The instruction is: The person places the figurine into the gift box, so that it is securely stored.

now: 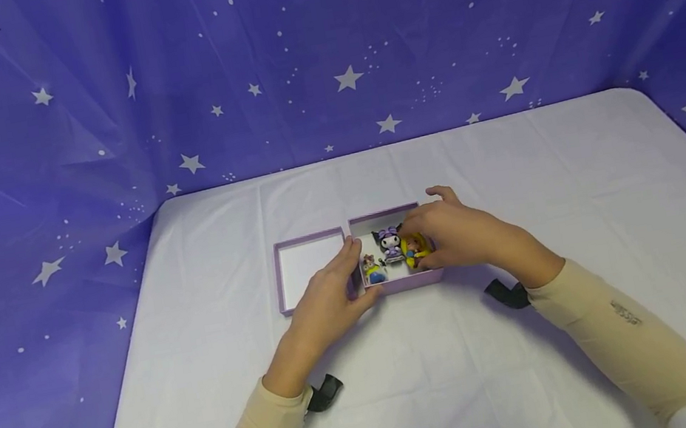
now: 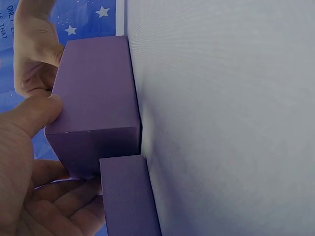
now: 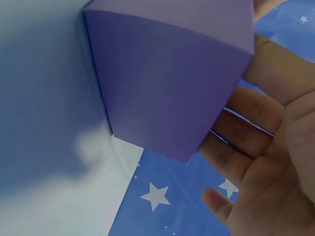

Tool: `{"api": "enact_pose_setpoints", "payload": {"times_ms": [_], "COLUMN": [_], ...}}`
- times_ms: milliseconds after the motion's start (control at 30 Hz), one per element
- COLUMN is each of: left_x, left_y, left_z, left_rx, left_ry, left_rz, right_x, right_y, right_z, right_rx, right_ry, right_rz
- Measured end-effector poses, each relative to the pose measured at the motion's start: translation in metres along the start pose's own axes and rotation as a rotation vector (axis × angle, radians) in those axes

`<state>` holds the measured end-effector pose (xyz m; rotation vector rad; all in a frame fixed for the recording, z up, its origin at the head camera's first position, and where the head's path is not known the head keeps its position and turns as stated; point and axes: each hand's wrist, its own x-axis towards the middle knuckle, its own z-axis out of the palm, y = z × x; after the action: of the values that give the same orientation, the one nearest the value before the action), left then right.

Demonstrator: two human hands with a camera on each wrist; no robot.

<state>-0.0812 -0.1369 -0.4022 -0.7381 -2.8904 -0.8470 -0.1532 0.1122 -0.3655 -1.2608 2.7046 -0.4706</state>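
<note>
A purple box (image 1: 406, 283) with a white inside stands uncovered on the table, with small figurines in it. My left hand (image 1: 322, 296) holds the box at its front left corner, thumb (image 2: 47, 110) at the front and fingers along the left side. Over the right wall, my right hand (image 1: 463, 229) reaches in and pinches a yellow figurine (image 1: 415, 250); its fingertips are partly hidden. In the middle sits a purple-and-black figurine (image 1: 391, 245). A smaller yellow-and-blue figurine (image 1: 373, 270) is at the front left inside the box.
Just left of the box lies a shallow purple lid (image 1: 279, 278), its white inside facing up. The table has a white cloth (image 1: 434, 364). A purple curtain with white stars (image 1: 289, 43) hangs behind and at both sides.
</note>
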Motion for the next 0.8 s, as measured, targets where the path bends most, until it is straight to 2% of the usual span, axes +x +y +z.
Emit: {"api": "enact_pose_setpoints", "payload": {"times_ms": [233, 800], "left_x": [-0.001, 0.0], "left_y": [0.0, -0.002], "left_z": [0.0, 0.001], "left_rx": [0.007, 0.005], "left_ry": [-0.005, -0.008], "left_rz": [-0.006, -0.003], "right_x": [0.008, 0.016], "right_y": [-0.003, -0.01], "right_z": [0.001, 0.0], "right_rx": [-0.095, -0.109], "right_ry": [-0.051, -0.144], "right_rz": [0.033, 0.085]}}
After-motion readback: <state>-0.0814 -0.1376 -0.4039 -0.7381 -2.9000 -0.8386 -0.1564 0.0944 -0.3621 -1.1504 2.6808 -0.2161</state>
